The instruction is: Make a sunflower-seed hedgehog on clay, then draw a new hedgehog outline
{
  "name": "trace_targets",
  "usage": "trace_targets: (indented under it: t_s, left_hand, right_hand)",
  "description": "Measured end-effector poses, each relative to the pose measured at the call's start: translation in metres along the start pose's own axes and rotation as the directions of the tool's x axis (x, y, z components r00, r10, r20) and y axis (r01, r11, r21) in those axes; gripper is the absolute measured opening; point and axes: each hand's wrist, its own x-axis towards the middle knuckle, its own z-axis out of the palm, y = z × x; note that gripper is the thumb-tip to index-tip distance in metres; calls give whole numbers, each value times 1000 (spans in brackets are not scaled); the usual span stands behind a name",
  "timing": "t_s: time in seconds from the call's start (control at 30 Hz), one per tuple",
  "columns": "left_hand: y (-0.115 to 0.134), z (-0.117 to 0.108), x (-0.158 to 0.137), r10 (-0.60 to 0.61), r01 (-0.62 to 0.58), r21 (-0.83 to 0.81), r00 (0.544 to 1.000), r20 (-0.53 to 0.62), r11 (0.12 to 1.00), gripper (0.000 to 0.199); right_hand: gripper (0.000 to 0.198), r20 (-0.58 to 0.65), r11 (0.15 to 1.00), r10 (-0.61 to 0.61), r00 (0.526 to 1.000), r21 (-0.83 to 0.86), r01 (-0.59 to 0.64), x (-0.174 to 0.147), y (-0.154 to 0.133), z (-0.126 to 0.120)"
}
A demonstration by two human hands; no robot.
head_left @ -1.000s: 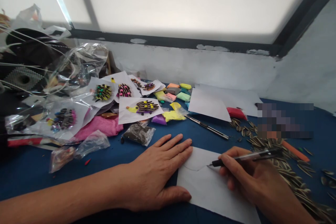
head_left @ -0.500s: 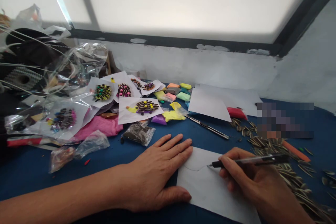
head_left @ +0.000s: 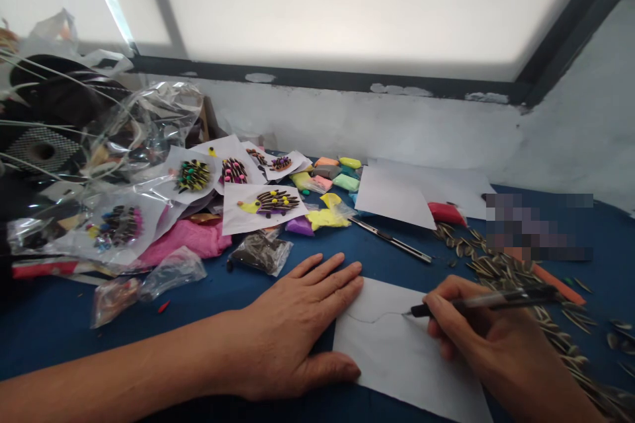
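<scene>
A sheet of white paper (head_left: pixel 397 360) lies on the blue tabletop in front of me. My left hand (head_left: pixel 302 324) rests flat at its left edge, fingers stretched out and thumb apart. My right hand (head_left: pixel 476 330) grips a black pen (head_left: pixel 486 301), its tip touching the paper. From the left side of the sheet a thin curved line (head_left: pixel 370 321) runs to the pen tip. Just beyond the paper lies a utility knife (head_left: pixel 391 240). Sunflower seeds (head_left: pixel 506 274) are heaped beside and partly behind my right hand.
Hedgehog pictures made of seeds and clay (head_left: pixel 270 203) lie at the back left, near bagged pink clay (head_left: pixel 186 241) and a dark clay packet (head_left: pixel 262 252). Coloured clay packs (head_left: pixel 327 217) sit mid-back. More white sheets (head_left: pixel 397 195) and a red pack (head_left: pixel 446 213) are behind the knife.
My right hand has moved slightly to the right with the pen, and the drawn line is longer. My left hand has stayed in place on the paper.
</scene>
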Motion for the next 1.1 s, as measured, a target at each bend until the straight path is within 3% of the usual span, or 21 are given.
trace_targets:
  t_s: [0.17,0.5,1.1]
  left_hand:
    - [-2,1,0,28,-30,-34,998,-49,999,79]
    - [0,-1,2,11,-12,-20,1000,-25,1000,81]
    - [0,0,0,-3,3,31,1000,14,1000,82]
  right_hand:
    - [35,108,988,-108,988,-95,118,6,14,-9]
    - [29,84,928,-250,965,-264,263,7,19,-14]
    - [29,149,859,-322,935,-369,355,1,22,-20]
